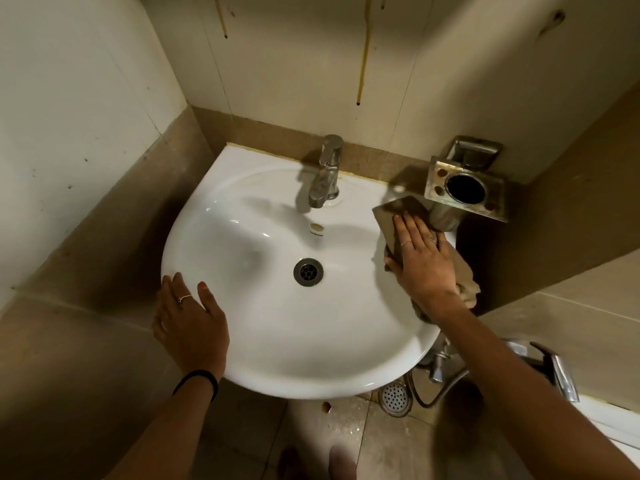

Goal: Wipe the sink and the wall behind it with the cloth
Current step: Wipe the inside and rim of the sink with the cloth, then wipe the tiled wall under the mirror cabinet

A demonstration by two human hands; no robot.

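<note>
The wall (311, 64), streaked with brown drips, rises straight behind the sink (242, 323), up and away from both hands, and the right hand (420, 258) is the nearer to it. That hand lies flat, fingers straight, pressing the cloth (398, 213) onto the sink's right rim just beside the holder (465, 192). The left hand (188, 317) rests open on the near-left rim, holding nothing.

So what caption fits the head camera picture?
Right hand presses a cloth on the sink rim; left hand steadies it.
</note>
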